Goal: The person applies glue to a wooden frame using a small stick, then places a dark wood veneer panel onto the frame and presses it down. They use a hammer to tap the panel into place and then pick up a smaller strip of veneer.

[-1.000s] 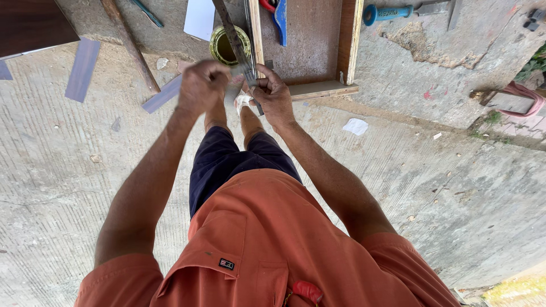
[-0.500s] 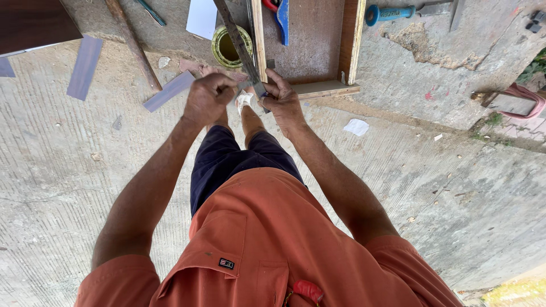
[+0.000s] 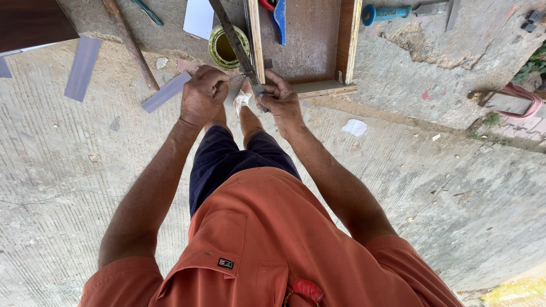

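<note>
Left hand (image 3: 203, 95) now nearer, fist closed; right hand (image 3: 280, 100) as before, clasping metal strip (image 3: 236, 45).

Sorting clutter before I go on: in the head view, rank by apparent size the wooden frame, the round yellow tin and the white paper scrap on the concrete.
1. Wooden frame, partly cut off by the picture's edge.
2. Round yellow tin.
3. White paper scrap.

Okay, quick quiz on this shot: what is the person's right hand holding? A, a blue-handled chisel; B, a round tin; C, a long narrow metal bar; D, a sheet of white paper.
C: the right hand is closed around the lower end of the long narrow metal bar, which slants up past the round tin, while the blue-handled tool lies apart on the ground, untouched.
</note>
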Available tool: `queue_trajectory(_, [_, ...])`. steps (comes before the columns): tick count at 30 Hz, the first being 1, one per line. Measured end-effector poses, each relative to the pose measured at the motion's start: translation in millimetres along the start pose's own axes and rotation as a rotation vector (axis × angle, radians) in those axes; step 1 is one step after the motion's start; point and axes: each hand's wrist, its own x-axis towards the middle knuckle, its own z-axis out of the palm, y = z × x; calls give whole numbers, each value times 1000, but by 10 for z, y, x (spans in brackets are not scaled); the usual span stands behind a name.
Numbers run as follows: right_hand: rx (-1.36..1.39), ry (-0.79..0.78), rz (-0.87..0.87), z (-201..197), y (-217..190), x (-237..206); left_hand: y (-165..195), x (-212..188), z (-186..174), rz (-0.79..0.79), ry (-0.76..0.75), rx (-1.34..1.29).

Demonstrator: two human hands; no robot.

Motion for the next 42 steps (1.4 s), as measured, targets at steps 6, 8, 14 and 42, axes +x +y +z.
queue_trajectory(6, [110,-13,-40,-22,3,5,227,42,-92,328,-53,326])
queue_trajectory(8, [95,-3,-25,-24,0,7,305,-33,-139,349,-72,349])
queue_trajectory(14, [43,-19,-77,-37,1,11,-7,124,-120,289,6,106])
queue_trajectory(42, [48,15,-78,-100,67,-10,-108,40,76,-188,-18,-115])
